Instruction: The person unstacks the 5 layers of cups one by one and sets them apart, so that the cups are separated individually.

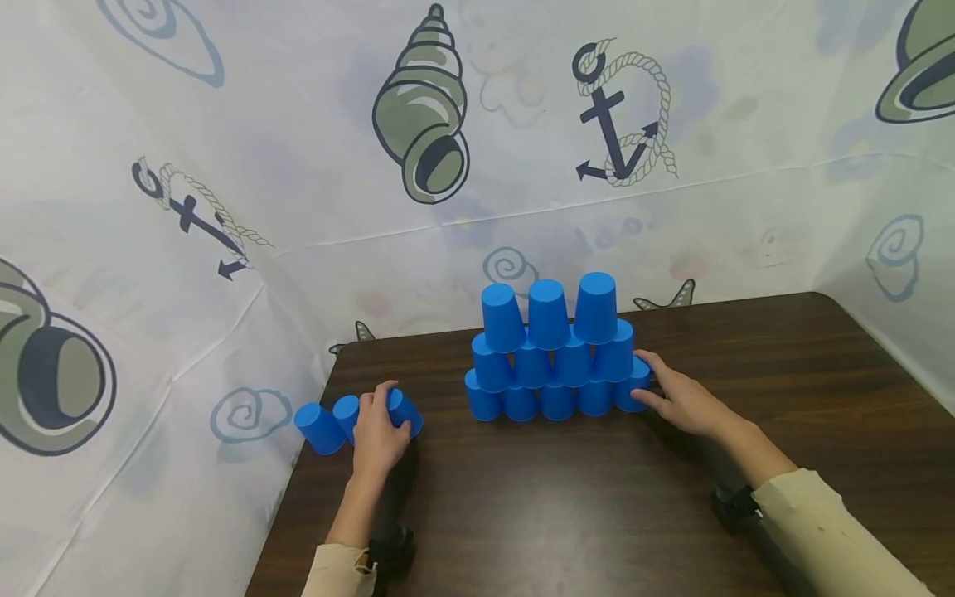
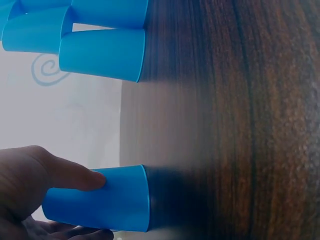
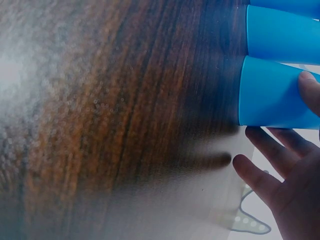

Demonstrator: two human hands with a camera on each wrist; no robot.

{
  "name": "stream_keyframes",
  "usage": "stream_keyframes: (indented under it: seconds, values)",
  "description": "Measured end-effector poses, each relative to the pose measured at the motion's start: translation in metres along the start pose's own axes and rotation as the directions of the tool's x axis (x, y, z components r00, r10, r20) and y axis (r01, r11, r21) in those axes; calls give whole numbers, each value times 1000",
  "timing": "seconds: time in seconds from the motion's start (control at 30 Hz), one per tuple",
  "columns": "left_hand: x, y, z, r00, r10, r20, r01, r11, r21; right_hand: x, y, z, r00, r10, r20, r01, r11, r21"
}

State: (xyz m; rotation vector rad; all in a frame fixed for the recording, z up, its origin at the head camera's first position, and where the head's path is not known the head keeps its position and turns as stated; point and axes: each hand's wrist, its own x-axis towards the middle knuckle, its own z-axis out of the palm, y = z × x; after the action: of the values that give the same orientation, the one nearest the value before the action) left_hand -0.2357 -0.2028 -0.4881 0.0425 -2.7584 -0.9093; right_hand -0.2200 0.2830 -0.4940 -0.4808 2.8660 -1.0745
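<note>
Head view is showing a blue stack [image 1: 572,365] of upside-down cups standing on a dark wood table [image 1: 537,497]: five along the bottom, four in the middle, three on top. Well off to its left, the left hand [image 1: 379,439] is gripping the held cup [image 1: 404,405], also upside down. Thumb's pressing one side and the fingers are wrapping the other, and the left wrist view is backing that up. The other two cups [image 1: 319,429] are sitting just left of it, one partly hiding behind the hand. Meanwhile the right hand [image 1: 690,402] is hanging out at the stack's right end, thumb resting on the end cup [image 1: 629,388] of the bottom row. Its fingers are spreading along the far side, mostly straight, so it's looking pretty loose; can't tell how many are actually touching. A white cloth [image 1: 298,99] with shells and anchors is hanging behind everything.
</note>
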Motion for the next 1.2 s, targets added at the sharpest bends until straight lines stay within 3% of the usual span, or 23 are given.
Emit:
stream_keyframes:
  seconds: [0.37,0.63,0.73,0.83,0.97,1.07,1.2]
  values:
    - [-1,4,-2,997,56,-48,-56,998,15,-1,0,0,1000,0,-2,0,1000,-4]
    - [4,21,-14,968,193,-159,-188,981,45,1,2,1,1000,14,-5,-14,1000,-3]
    - [7,32,-19,947,258,-193,-253,966,53,2,2,2,1000,11,-4,-11,1000,-8]
    - [9,46,-23,910,343,-232,-344,938,37,3,2,2,1000,4,1,-4,1000,-15]
    - [12,71,-27,846,446,-292,-475,880,-32,3,1,2,1000,7,4,-7,1000,-19]
    - [14,93,-29,812,494,-310,-547,830,-111,2,1,2,1000,9,2,-9,1000,-19]
    - [16,121,-28,804,527,-274,-587,775,-233,2,2,2,1000,9,2,-9,1000,-18]
